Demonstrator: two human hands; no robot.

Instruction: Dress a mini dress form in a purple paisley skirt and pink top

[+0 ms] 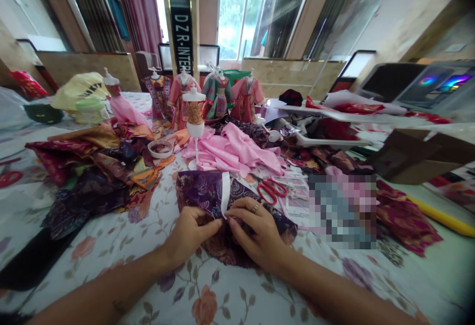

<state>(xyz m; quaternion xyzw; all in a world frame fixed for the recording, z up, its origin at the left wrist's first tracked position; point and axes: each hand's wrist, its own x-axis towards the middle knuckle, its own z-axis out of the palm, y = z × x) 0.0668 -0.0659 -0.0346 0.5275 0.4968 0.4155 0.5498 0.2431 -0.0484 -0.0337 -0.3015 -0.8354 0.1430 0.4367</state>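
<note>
White strip (pixel 225 191) on purple brocade cloth (pixel 200 186) runs lengthwise away from the left hand (pixel 191 231) and right hand (pixel 261 233), both pinching cloth at its near end, neither clearly nearer. Red-handled scissors (pixel 275 195) lie beyond the right.

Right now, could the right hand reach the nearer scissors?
Probably yes: the red scissors lie just beyond the right hand, nothing seemingly in the way, though it's busy with the white strip.
</note>
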